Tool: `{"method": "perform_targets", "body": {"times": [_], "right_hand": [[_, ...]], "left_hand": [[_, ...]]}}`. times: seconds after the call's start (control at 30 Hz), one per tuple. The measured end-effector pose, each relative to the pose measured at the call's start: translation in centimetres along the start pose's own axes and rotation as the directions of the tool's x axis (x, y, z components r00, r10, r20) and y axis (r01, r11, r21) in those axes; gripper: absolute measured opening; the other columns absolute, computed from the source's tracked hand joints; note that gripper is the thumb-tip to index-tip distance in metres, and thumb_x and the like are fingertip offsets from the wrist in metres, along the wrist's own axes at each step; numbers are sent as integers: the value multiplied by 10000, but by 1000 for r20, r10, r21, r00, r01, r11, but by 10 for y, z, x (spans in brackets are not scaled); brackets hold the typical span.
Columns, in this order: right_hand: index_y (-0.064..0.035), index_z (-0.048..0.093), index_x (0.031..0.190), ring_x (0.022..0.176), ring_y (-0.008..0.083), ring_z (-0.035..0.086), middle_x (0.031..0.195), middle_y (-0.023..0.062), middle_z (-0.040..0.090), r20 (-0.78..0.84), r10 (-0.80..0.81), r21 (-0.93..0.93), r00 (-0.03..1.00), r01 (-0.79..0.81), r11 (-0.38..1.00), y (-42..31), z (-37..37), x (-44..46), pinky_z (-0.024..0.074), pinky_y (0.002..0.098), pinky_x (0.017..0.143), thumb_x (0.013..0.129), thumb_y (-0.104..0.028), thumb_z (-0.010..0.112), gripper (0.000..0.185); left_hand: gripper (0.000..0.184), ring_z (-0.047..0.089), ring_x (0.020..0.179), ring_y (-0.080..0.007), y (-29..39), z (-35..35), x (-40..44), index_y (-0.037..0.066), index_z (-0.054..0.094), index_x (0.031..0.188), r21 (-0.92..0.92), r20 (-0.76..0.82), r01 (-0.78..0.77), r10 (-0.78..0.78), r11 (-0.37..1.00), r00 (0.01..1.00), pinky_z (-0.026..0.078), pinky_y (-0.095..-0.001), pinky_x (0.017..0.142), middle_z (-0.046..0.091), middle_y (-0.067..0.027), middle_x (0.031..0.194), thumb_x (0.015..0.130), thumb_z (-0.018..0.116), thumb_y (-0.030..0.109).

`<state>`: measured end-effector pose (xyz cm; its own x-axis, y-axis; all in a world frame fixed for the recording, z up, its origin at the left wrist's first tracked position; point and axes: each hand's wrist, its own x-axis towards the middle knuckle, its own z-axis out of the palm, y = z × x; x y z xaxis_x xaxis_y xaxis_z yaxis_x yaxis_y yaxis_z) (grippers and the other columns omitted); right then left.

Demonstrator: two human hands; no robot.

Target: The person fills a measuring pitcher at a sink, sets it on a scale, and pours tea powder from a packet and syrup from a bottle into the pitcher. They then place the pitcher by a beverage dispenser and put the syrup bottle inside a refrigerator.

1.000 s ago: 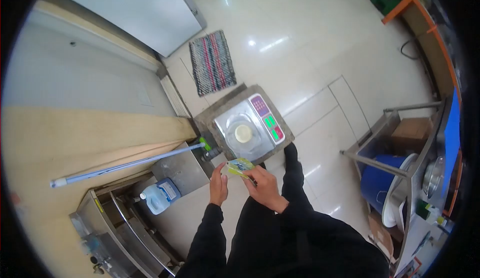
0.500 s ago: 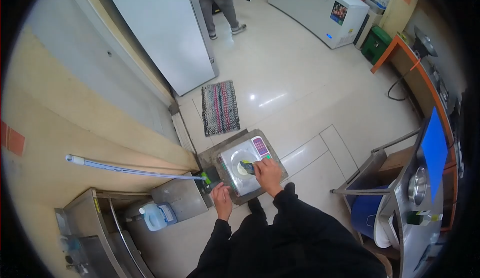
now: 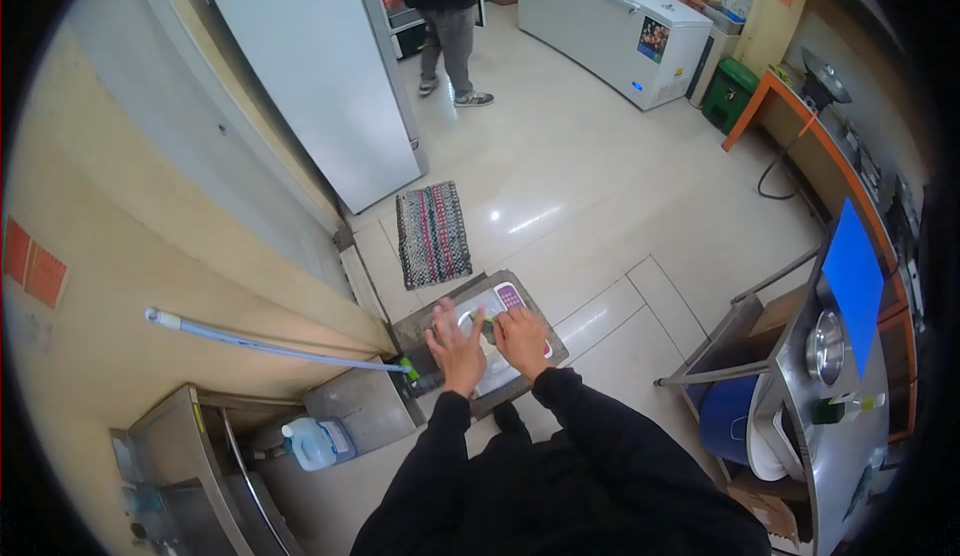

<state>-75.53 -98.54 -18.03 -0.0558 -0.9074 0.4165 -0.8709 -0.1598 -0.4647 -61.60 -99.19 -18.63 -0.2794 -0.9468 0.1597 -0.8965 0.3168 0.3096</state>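
A digital weighing scale [image 3: 510, 298] with a purple keypad stands on a low grey block [image 3: 553, 344] in front of me. My right hand [image 3: 520, 342] is over the scale, its fingers closed on a small dark-and-green item [image 3: 487, 324] whose kind I cannot make out. Close beside it, my left hand [image 3: 458, 354] is raised over the scale's left part with fingers spread, its thumb near the item. Both hands hide most of the pan, including the round pale dish seen there earlier.
Left of the scale are a long white-blue tube [image 3: 280, 344] and a jug of blue liquid [image 3: 312, 443]. A steel table [image 3: 800, 411] at right holds a metal bowl [image 3: 825, 349] and bottle [image 3: 845, 409]. Ahead are a woven mat [image 3: 433, 234], tall fridge [image 3: 310, 66], chest freezer [image 3: 600, 26] and another person [image 3: 450, 16].
My left hand has risen from beside the scale to over it, fingers spread. My right hand stays over the scale with the item. The other person has shifted, and my view has tilted up slightly.
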Motion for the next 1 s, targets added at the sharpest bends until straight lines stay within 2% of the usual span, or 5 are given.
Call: {"method": "perform_targets", "body": {"times": [0.2,0.43,0.87,0.97,1.0], "right_hand": [[-85,603,740,768,270,577,756,75,566,-26,-20,33,999,21,999,-4,-15,6,458,399,645,750,-140,636,65],[-72,594,880,757,317,586,819,111,573,31,85,368,996,-91,925,9,-102,7,471,395,641,811,-123,605,86],[-30,638,864,710,257,589,775,113,581,-135,81,369,987,-26,929,60,-303,-14,463,331,648,829,-113,625,91],[-30,645,877,701,240,588,778,107,591,-220,161,410,962,-58,910,71,-323,-39,461,324,651,835,-127,627,108],[-36,649,873,695,251,584,769,109,586,-232,171,394,958,-68,917,76,-327,-47,459,333,646,831,-134,627,109]], "left_hand": [[775,-9,1383,-475,0,-10,0,270,308,1441,146,8,-79,78,986,997,133,-631,1006,18,-327,1483,729,554,88],[830,76,1393,-418,9,-21,-4,52,285,1415,-676,-292,-113,-124,728,948,135,-502,1104,97,-269,1491,720,721,177],[427,597,943,-104,150,-46,-33,10,541,1165,-932,362,313,473,182,803,482,-271,851,641,-53,1043,794,730,104],[436,615,911,-120,192,-51,-61,4,520,1162,-931,224,-34,641,364,734,519,-278,783,640,-72,1030,794,729,110],[412,649,833,-142,198,-46,-67,-1,518,1138,-862,502,305,600,404,624,544,-269,656,644,-87,1009,795,724,99]]}}
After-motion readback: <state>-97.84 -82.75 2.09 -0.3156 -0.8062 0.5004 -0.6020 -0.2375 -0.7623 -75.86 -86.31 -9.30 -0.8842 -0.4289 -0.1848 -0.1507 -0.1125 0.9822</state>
